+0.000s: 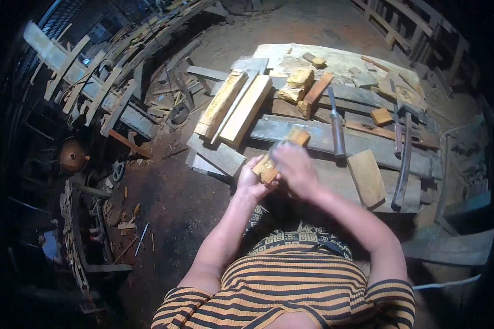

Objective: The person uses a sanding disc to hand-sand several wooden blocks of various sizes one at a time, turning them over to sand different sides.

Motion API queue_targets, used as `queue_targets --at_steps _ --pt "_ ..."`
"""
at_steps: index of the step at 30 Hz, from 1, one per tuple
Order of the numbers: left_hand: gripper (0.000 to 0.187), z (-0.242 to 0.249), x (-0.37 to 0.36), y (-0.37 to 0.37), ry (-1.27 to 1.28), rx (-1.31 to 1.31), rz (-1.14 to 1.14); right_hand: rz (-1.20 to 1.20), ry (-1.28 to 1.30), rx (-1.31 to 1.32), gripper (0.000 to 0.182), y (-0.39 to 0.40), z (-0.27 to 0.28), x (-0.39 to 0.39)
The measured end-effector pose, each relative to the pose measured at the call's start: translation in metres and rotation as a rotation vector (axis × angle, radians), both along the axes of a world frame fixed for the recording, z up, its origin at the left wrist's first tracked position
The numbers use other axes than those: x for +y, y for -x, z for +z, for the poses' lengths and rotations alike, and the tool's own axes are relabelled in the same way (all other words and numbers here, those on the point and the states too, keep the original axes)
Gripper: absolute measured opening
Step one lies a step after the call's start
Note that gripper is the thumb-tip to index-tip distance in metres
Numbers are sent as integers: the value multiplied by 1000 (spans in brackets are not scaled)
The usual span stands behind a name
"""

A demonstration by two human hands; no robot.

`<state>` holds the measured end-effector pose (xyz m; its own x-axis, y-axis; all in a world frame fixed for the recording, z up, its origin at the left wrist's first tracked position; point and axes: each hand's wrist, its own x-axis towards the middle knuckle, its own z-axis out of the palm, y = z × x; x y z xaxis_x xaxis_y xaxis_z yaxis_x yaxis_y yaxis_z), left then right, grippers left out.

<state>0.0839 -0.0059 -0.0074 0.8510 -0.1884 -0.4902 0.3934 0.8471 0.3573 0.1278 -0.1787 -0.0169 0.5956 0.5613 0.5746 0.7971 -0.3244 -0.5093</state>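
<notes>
At the far left of the desk (313,171), two long timbers (248,109) lie side by side. Nearer, the left hand (252,178) has its grip closed around a wooden block (267,168), held at the desk's near edge. The right hand (295,167), blurred, covers the block's upper part; its grip cannot be told. Rightward lie a chisel (337,129), a flat board (366,178) and a long-handled tool (404,164).

Your wide lens bends the edges and sinks the corners into black. Cool light brightens the workbench (324,172) and its near-white far board; the floor (175,219) at left stays dim, and your right hand (295,167) blurs.
</notes>
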Motion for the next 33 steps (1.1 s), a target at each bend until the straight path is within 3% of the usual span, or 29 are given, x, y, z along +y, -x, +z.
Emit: queue_targets --at_steps 1,2,5,6,8,10,12,14,16,20,22,23,27,32,33 --pt "35 12 -11 -2 -23 103 121 107 4 63 38 28 21 -5" --pt "32 -1 -3 -2 -28 -15 48 213 8 126 40 43 34 -8" --pt "32 4 -1 4 -28 73 50 227 25 130 40 34 24 -21" --pt "32 2 6 7 7 -1 -57 159 -46 218 40 28 18 -29" --pt "32 4 7 8 44 -83 -159 78 -330 572 38 30 27 -48" --pt "41 11 -1 9 -145 42 -58 -7 -436 830 38 41 28 -71" --pt "43 5 -2 9 -112 6 -98 -54 -541 999 41 54 17 -94" --pt "45 6 -3 10 -85 -29 -144 20 -916 1363 43 76 10 -111" --pt "48 14 -8 11 53 -64 -210 36 -969 1442 42 101 -2 -137" --pt "52 9 -7 9 83 -58 -225 -70 -1141 1514 44 142 -30 -169" --pt "53 21 -13 9 49 -4 -207 -91 -1405 1608 46 149 -27 -176" --pt "53 25 -15 9 14 52 -187 -65 -1419 1598 46 147 -33 -179" --pt "50 13 -12 10 66 -49 -208 -95 -1323 1569 44 141 -47 -178" --pt "42 -4 -10 12 -200 6 -162 -74 -1172 1532 42 127 -20 -160" --pt "16 0 -3 13 -96 -163 -285 -54 -1070 1450 43 120 -8 -156"
